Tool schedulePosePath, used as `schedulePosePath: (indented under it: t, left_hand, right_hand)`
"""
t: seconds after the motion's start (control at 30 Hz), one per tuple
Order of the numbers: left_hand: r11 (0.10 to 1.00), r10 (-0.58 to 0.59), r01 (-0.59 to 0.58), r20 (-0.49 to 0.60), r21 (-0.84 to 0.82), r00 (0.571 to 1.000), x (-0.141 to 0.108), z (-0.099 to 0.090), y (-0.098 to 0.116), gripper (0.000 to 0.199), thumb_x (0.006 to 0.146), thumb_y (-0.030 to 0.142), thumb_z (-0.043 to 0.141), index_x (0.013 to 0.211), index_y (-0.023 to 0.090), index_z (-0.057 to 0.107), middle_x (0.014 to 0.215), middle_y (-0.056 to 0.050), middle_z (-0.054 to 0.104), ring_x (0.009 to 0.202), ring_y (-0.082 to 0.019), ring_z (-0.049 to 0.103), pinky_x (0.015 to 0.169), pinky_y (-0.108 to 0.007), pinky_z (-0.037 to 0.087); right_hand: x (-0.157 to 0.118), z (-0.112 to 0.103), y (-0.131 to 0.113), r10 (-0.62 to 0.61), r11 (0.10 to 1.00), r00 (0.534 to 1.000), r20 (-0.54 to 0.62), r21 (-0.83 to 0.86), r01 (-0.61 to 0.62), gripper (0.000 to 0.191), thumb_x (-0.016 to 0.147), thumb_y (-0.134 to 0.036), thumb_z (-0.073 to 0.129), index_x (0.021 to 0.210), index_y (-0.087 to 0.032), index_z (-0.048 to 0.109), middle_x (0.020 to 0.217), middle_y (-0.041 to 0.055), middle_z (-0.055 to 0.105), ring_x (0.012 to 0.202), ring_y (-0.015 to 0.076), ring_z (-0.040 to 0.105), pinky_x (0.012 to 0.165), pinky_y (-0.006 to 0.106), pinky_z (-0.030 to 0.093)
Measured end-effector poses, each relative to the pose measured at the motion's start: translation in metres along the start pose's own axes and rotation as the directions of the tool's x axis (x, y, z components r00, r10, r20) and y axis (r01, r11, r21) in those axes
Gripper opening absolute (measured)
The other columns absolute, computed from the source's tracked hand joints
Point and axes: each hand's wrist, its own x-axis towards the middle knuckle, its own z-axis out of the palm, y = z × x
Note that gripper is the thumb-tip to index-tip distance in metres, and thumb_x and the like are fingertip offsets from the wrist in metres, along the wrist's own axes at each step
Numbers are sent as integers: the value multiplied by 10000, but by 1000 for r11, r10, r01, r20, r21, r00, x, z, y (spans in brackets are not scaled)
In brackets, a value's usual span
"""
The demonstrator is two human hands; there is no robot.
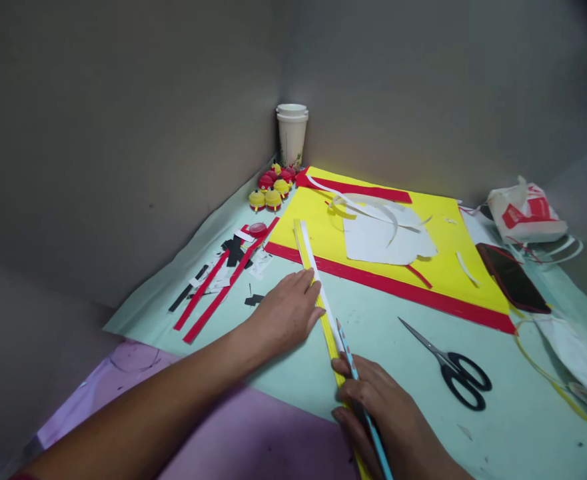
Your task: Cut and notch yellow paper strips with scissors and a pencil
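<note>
A long yellow strip with dark lines lies at a slant in front of me, with a narrow white strip along its right side. My left hand rests across the strips, its fingers bent and close together, holding them down. Lower down, my right hand grips a light blue patterned pencil, its tip pointing up beside the white strip. The fingers of this hand also touch the yellow strip. To the right lie scissors with black handles, blades slightly apart.
Beyond the strips lies a yellow sheet with red edging, carrying white paper. Red strips and black scraps lie left. Several red-and-yellow round pieces stand before a lidded cup. A phone and plastic bag lie right.
</note>
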Motion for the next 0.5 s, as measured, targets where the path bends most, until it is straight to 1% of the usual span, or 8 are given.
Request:
schedulePosePath:
  t: [0.13,0.2,0.3,0.4,0.5]
  left_hand:
    - [1000,-12,12,34,-20,999,1,-3,-1,466,970,344,453,1344,69,491,1472,-202,439,1378,-309,389,1148,-430,297]
    - [999,-14,15,36,-31,999,1,-3,-2,472,965,346,458,1345,67,489,1474,-196,439,1371,-310,399,1143,-423,308]
    - [999,-17,18,34,-42,999,0,-2,-3,465,962,348,457,1339,78,488,1477,-185,439,1370,-306,403,1143,-428,307]
    - [998,-19,21,29,-53,999,0,-1,-3,464,962,358,453,1344,97,478,1484,-178,434,1384,-295,387,1147,-437,296]
    - [996,-30,34,44,-78,999,0,-3,-3,517,948,404,479,1361,93,462,1496,-185,416,1390,-302,377,1150,-451,287]
  right_hand:
    - [-5,3,3,49,999,998,24,17,-50,217,852,-38,541,994,-203,545,1129,116,650,1187,206,572,984,356,494]
    - [-6,4,4,68,997,997,34,32,-69,225,852,-36,537,994,-210,542,1143,107,644,1194,200,564,992,357,486]
    - [-6,3,4,80,995,996,28,53,-82,241,841,-30,533,999,-212,542,1154,103,638,1178,196,574,984,357,490]
    - [-5,0,2,88,993,996,13,79,-89,249,833,-28,529,998,-213,545,1120,92,647,1154,194,591,963,347,504]
    - [-5,-2,2,113,989,994,15,96,-114,224,848,-46,526,988,-220,553,1099,82,655,1132,196,604,937,335,518]
